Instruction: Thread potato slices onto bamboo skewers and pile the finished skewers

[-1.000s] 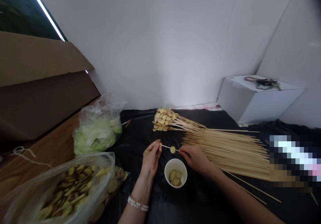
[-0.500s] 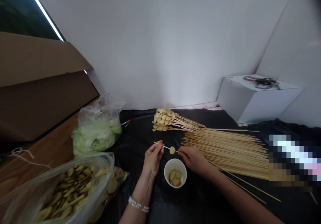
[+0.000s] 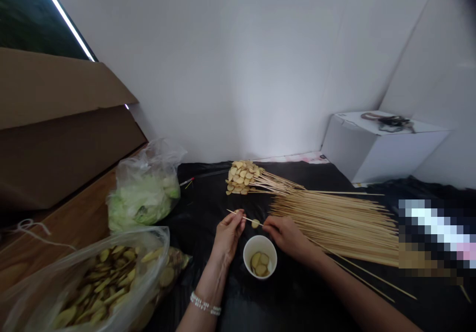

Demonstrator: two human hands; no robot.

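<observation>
Hands [image 3: 227,232] on skewer [image 3: 249,219], slice [image 3: 255,225] between

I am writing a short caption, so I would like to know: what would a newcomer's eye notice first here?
Probably the broad pile of wooden skewers, spread over the black sheet on the right. Beyond its left end lies a dense cluster of pale, potato-like slices on skewers. In the centre, the left grip and right grip hold a single skewer with one slice, just beyond a white cup.
</observation>
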